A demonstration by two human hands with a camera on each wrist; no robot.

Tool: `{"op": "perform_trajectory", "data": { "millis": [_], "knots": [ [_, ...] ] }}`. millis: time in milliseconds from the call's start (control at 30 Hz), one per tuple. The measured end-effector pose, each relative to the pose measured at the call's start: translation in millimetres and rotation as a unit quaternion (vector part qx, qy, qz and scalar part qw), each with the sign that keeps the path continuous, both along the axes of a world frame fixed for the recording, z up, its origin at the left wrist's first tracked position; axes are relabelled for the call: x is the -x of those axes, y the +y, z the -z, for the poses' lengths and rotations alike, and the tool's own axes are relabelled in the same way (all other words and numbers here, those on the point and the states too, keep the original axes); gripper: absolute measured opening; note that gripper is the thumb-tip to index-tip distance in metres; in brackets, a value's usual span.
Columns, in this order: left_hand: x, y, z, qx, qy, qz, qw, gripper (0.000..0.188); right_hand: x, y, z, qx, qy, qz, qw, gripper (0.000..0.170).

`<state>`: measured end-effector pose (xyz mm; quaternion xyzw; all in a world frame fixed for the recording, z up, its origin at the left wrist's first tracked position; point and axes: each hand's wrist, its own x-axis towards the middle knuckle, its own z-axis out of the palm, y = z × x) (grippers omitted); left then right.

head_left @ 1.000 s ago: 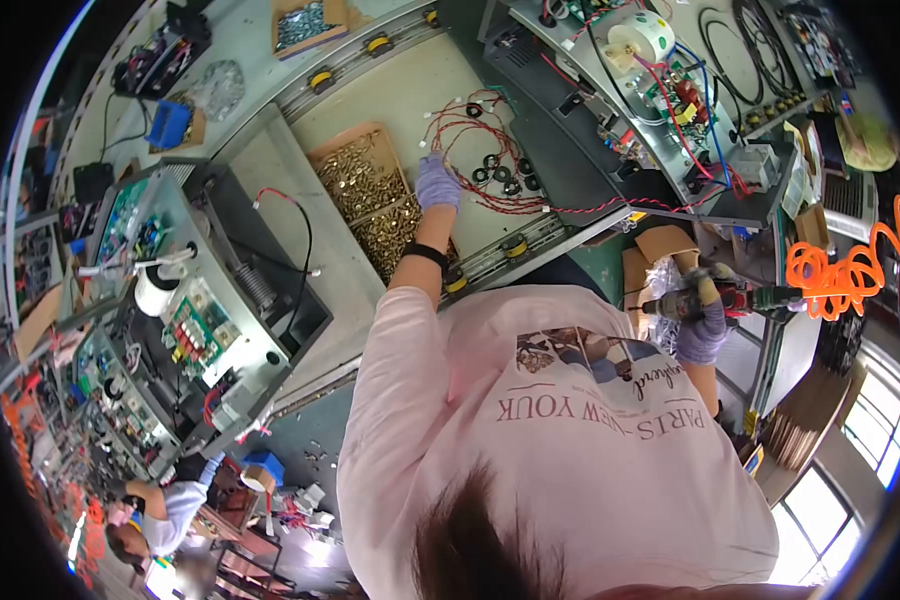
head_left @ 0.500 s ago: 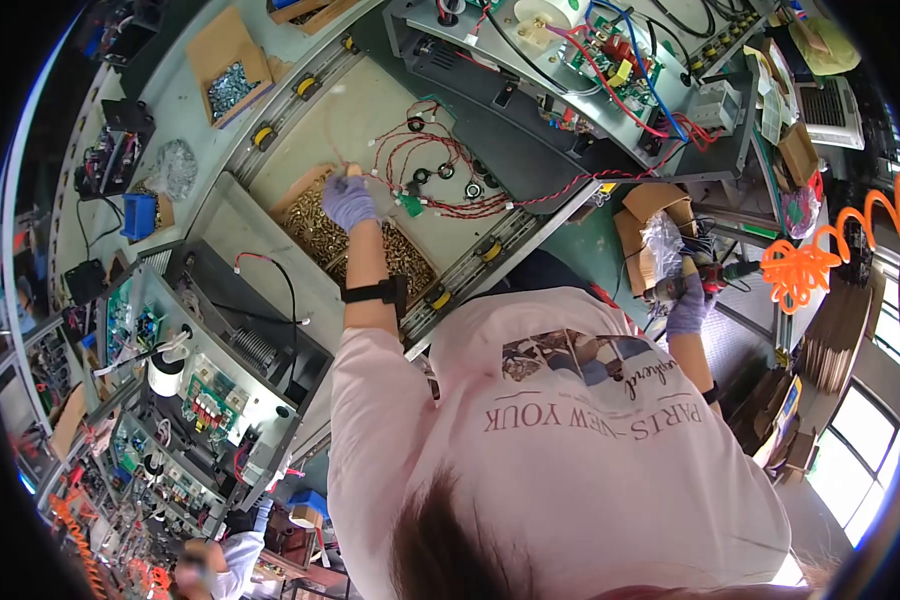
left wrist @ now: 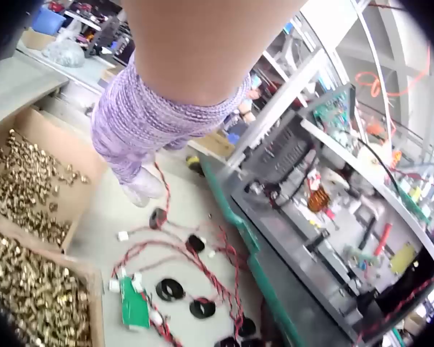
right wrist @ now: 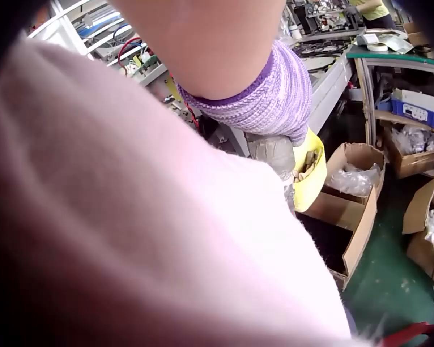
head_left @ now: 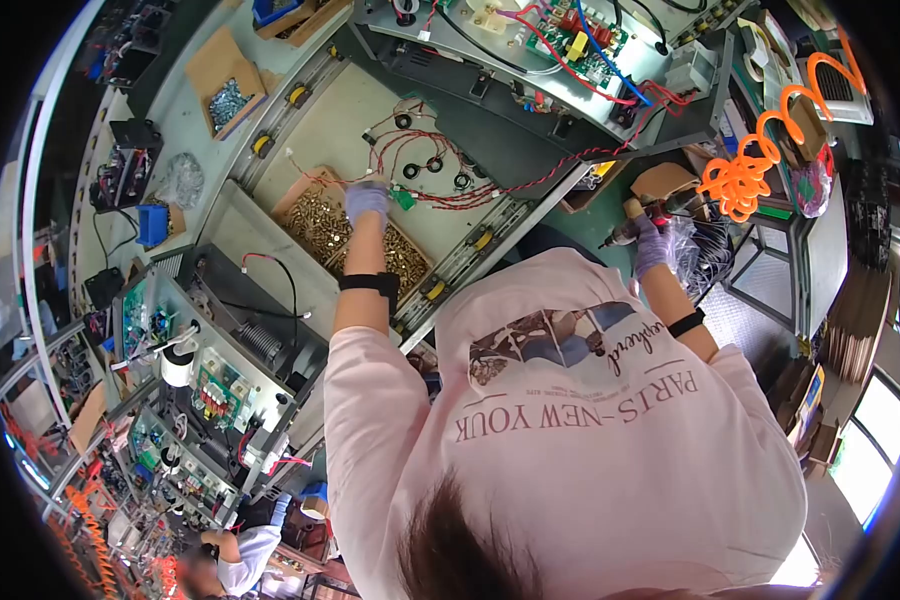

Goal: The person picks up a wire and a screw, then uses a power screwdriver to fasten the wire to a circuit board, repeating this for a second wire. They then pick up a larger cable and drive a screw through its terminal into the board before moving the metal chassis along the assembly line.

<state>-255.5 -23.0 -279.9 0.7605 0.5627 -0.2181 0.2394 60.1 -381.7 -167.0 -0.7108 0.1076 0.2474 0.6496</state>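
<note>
At far left, an open grey metal unit with green circuit boards [head_left: 200, 375] stands beside the pale table [head_left: 315, 125]. Farther up lie a crumpled clear plastic bag [head_left: 182, 180] and a tan cardboard box of silvery screws [head_left: 228, 108]. Nearer the middle, a shallow cardboard box of small brass-coloured parts [head_left: 320, 222] sits on the table. Metal rails with yellow-and-black rollers [head_left: 482, 239] run between the table and the person's torso. Past the wires, a large dark grey metal housing [head_left: 540, 130] blocks the table's far right side. An orange coiled hose [head_left: 740, 185] hangs farther right.

The left hand [head_left: 367, 205], in a lilac knitted glove, is just beside the brass-filled box. The bundle of thin red wires with black rings [head_left: 448, 205] lies on the table to its right, and one strand runs up to its fingers; whether they pinch it, I cannot tell. The right hand [head_left: 654, 247], also gloved, grips a dark red-and-black power tool [head_left: 624, 233], held clear of the table, well apart from the wires.
</note>
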Motion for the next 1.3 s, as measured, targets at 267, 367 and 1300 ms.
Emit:
{"op": "perform_trajectory", "data": {
  "millis": [267,367,1300],
  "knots": [
    [-56,-101,-5,-0.029,0.002,0.194,0.981,0.029,-23,-28,27,-0.004,0.018,0.008,1.000,0.035],
    [-50,-90,6,0.012,-0.001,0.177,0.984,0.027,-27,-28,24,0.007,-0.010,-0.028,1.000,0.039],
    [-38,-129,-183,0.226,-0.665,-0.487,0.520,0.020,-63,-32,263,0.417,-0.168,-0.313,0.837,0.053]
  ]
}}
